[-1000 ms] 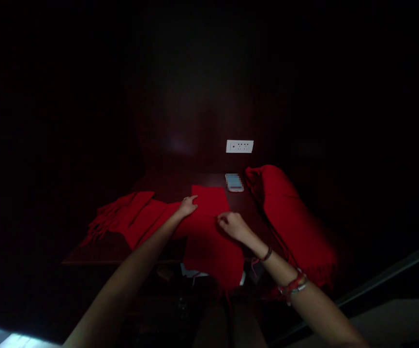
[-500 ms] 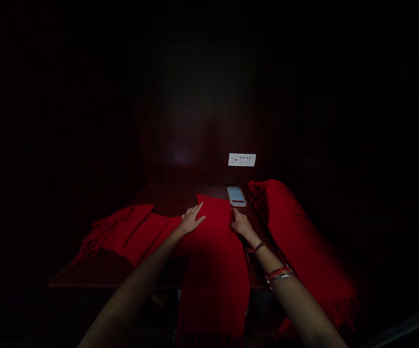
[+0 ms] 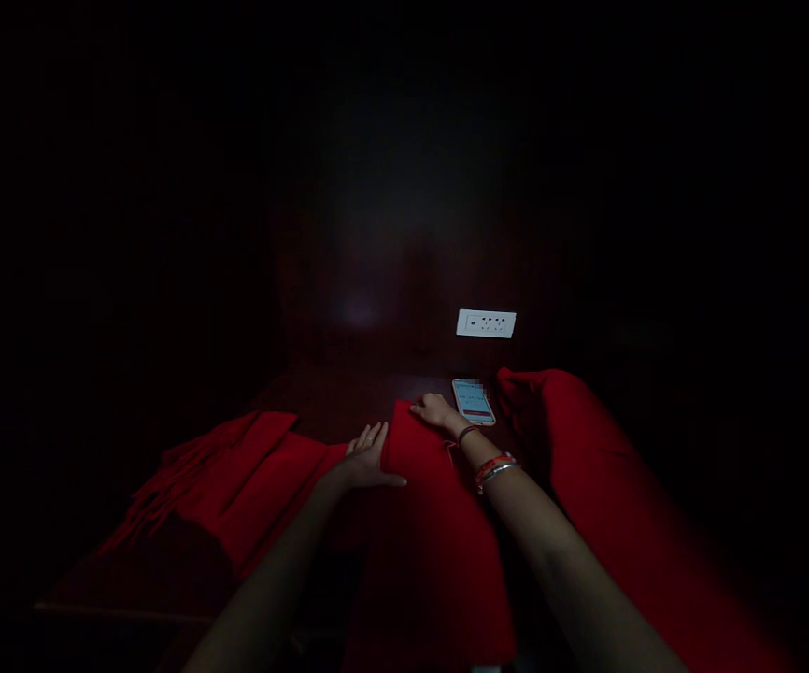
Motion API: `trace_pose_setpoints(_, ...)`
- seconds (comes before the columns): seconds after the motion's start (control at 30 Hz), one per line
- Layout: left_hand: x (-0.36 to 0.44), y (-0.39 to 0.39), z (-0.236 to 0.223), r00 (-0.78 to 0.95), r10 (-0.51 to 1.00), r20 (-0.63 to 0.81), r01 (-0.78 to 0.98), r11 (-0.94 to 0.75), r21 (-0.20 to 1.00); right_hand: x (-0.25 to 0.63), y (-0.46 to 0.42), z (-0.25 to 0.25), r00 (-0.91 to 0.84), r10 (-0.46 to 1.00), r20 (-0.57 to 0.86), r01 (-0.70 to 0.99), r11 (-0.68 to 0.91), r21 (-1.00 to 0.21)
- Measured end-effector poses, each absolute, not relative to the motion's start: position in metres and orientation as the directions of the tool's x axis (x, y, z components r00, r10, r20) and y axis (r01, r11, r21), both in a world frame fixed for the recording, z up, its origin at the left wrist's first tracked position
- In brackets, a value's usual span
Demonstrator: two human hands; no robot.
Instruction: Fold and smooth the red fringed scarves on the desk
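A red scarf [image 3: 439,533] lies over the dark table, its near part hanging past the front edge. My left hand [image 3: 366,463] rests along the scarf's left edge, fingers stretched out and thumb apart on the cloth. At the far edge, my right hand [image 3: 433,411] has its fingers curled down and closed on the scarf, near the far left corner. To the left spreads more red cloth with a fringe [image 3: 166,477]; whether it joins the middle piece is hidden behind my left hand and arm.
Beyond my right wrist a lit phone [image 3: 475,402] lies on the dark table [image 3: 327,407]. A white socket panel [image 3: 487,323] is on the wall behind. More red cloth [image 3: 607,467] is bundled on the right. The surroundings are very dark.
My right hand has moved left from the scarf's right side to its far edge and closed on it. My left hand has shifted slightly nearer. The camera view has shifted.
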State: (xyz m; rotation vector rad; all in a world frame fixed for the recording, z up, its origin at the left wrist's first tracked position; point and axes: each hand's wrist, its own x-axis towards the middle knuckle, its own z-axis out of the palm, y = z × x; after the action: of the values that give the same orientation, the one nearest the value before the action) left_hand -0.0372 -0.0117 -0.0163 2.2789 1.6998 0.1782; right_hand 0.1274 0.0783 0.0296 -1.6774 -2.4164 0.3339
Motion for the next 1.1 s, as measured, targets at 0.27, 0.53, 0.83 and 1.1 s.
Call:
trace_pose_setpoints(0.27,-0.037,-0.009,-0.021,0.284,0.956,-0.079,0.926,-0.251,0.282,0.108,0.119,0.013,-0.365,0.930,-0.034,0.862,0.324,-0.390)
trace_pose_setpoints(0.53,-0.035,-0.010,-0.025,0.303,0.952,-0.038,0.921,-0.282,0.269,0.117,0.148,0.017,-0.112,0.993,0.041,0.911,0.119,-0.395)
trace_pose_setpoints(0.83,-0.029,-0.011,-0.020,0.303,0.924,0.233,0.892,-0.362,0.272,0.119,0.151,0.010,-0.179,0.965,0.192,0.903,0.239,-0.358)
trace_pose_setpoints(1.1,-0.029,-0.007,-0.031,0.400,0.909,0.116,0.882,-0.417,0.219,0.121,0.138,0.014,-0.194,0.949,0.250,0.927,0.261,-0.271)
